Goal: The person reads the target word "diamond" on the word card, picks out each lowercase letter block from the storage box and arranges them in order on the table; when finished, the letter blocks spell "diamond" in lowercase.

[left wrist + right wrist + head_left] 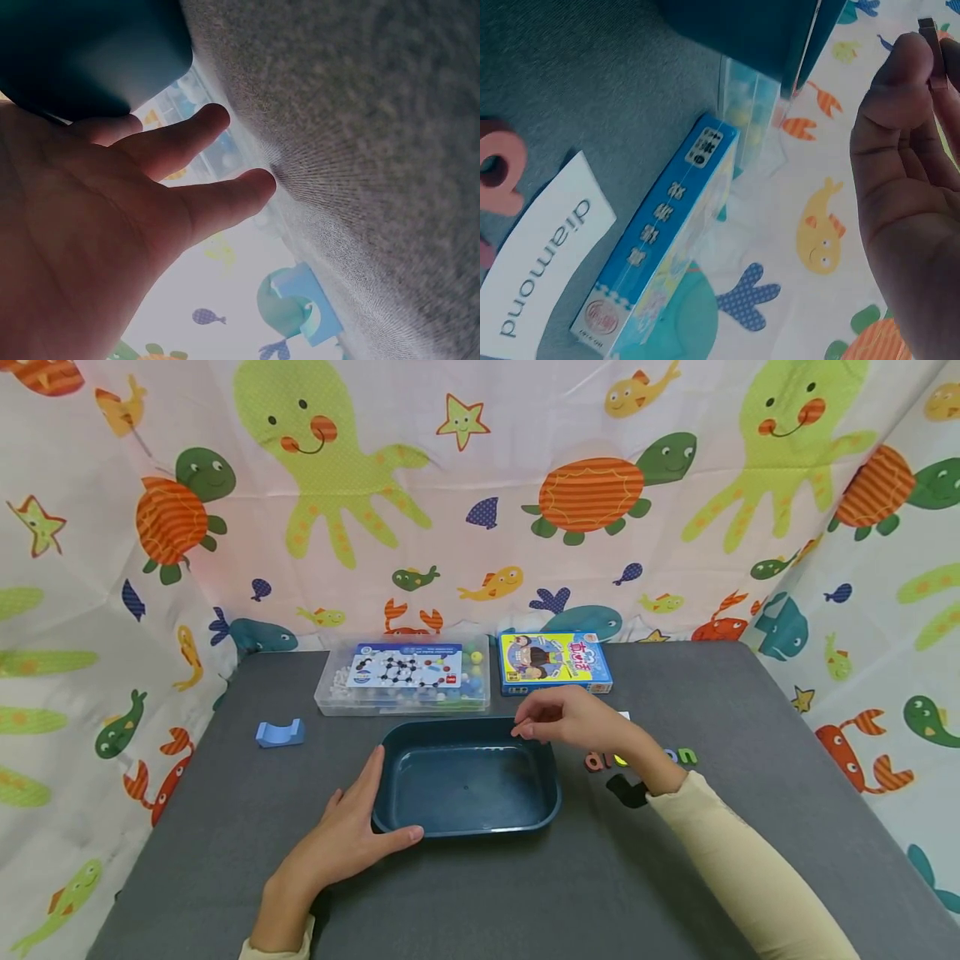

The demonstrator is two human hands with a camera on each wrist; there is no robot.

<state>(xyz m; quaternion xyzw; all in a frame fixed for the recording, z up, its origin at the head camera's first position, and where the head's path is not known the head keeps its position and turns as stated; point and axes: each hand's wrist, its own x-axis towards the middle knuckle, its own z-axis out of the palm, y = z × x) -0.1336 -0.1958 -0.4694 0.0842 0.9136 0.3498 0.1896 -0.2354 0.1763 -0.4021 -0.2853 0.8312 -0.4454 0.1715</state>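
A dark teal plastic tray [467,783] sits on the grey table in the head view. My left hand [337,837] rests against its left end, thumb along the front rim and mostly straight fingers along the side. In the left wrist view two fingers [225,196] stretch past the tray's wall. Over the tray's back right corner, my right hand [566,717] pinches a small flat reddish-brown piece [933,56] between thumb and finger; it shows edge-on, its outline hidden. Coloured letters [594,762] lie right of the tray, partly behind my right forearm.
A clear case of molecule-model parts [402,677] and a blue-yellow box [556,662] stand behind the tray. A light blue curved block [280,733] lies at left. Beside the letters is a white card [547,262] printed "diamond". A sea-animal cloth [450,468] hangs around the table.
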